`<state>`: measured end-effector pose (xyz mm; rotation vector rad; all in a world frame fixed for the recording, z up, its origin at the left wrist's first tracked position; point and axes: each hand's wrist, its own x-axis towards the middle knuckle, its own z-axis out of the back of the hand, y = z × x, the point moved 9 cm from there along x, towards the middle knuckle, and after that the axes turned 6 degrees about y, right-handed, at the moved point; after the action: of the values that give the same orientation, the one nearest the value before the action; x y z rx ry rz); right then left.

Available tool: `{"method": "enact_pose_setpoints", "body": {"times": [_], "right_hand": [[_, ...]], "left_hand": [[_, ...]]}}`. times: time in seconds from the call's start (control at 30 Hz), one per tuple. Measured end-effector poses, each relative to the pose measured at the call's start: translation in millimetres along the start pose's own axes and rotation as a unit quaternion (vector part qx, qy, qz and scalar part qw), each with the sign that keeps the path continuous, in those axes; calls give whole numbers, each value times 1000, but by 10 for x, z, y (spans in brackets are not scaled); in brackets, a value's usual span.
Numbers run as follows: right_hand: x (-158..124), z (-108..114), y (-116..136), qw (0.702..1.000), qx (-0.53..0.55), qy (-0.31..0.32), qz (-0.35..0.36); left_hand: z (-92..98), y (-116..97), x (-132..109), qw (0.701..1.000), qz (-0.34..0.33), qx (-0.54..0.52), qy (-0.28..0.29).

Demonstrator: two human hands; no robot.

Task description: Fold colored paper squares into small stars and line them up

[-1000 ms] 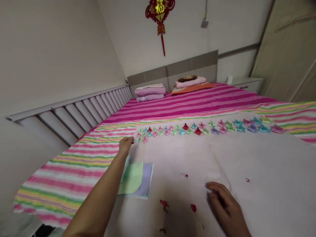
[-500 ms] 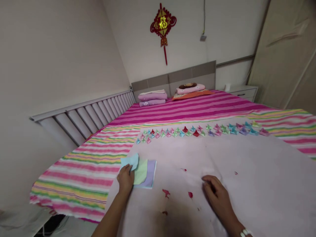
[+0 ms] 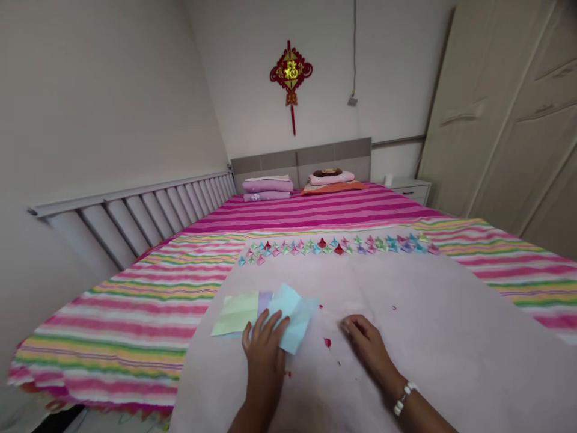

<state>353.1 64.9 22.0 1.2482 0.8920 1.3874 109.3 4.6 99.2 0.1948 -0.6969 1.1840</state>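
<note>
My left hand (image 3: 265, 346) lies over a light blue sheet of paper (image 3: 293, 322), its fingers on the sheet's left part; motion blurs the sheet's right edge. Left of that, a light green sheet (image 3: 237, 313) rests on the cover, with a strip of purple paper (image 3: 264, 300) showing beside it and blue paper peeping out below. My right hand (image 3: 367, 343) is at the right, apart from the paper, fingers curled in and nothing visible in them. Between the hands is a small red scrap (image 3: 327, 343). Rows of small folded paper shapes (image 3: 309, 247) run across the far side.
The pale cover (image 3: 428, 361) lies over a striped bedspread (image 3: 121, 325). Folded purple bedding (image 3: 268, 185) and a pink pillow (image 3: 331, 178) are stacked by the headboard (image 3: 333, 153). A radiator (image 3: 148, 210) lines the left wall. More tiny red scraps dot the cover.
My left hand has carried the light blue sheet rightward, off the green one. My right hand stays curled at the right. The camera view has shifted, with the wall ornament lower.
</note>
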Motion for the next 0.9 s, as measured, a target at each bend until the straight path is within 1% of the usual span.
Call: {"method": "enact_pose_setpoints", "body": {"times": [0.03, 0.1, 0.13, 0.2, 0.27, 0.3, 0.37, 0.47, 0.53, 0.63, 0.7, 0.77, 0.8, 0.83, 0.87, 0.9], "right_hand": [[-51, -24, 47, 1000, 12, 9, -6], [-198, -153, 108, 992, 101, 57, -47], [-294, -226, 135, 981, 160, 79, -75], [-497, -320, 200, 947, 285, 82, -125], [-677, -367, 270, 914, 366, 75, -161], [-740, -365, 315, 906, 384, 72, -165], [-823, -309, 380, 906, 384, 64, -167], [-877, -169, 415, 915, 363, 43, -173], [-898, -85, 419, 915, 360, 31, -179], [-936, 22, 406, 916, 352, 6, -190], [-963, 72, 398, 918, 344, -6, -196], [-982, 105, 399, 920, 339, -12, -197], [-988, 116, 400, 921, 338, -13, -196], [-993, 125, 401, 921, 337, -13, -195], [-997, 132, 401, 921, 338, -14, -196], [-1000, 134, 402, 921, 337, -13, -197]], "left_hand": [[-22, -121, -68, 1000, -6, -16, -14], [-80, -350, -177, 998, -23, -49, -31], [-102, -455, -218, 997, -33, -63, -38], [-148, -654, -272, 994, -64, -77, -35], [-218, -836, -304, 991, -106, -78, 3], [-250, -903, -318, 989, -121, -81, 26], [-295, -983, -348, 984, -137, -93, 62], [-310, -1017, -395, 982, -139, -102, 78], [-300, -978, -416, 984, -127, -97, 72], [-256, -816, -406, 989, -82, -103, 66], [-197, -647, -369, 989, -30, -128, 64], [-112, -444, -319, 981, 43, -182, 59], [-74, -332, -298, 969, 90, -224, 55], [-57, -223, -287, 948, 143, -279, 57], [-70, -128, -290, 916, 198, -343, 65], [-106, -54, -309, 875, 254, -406, 75]]}}
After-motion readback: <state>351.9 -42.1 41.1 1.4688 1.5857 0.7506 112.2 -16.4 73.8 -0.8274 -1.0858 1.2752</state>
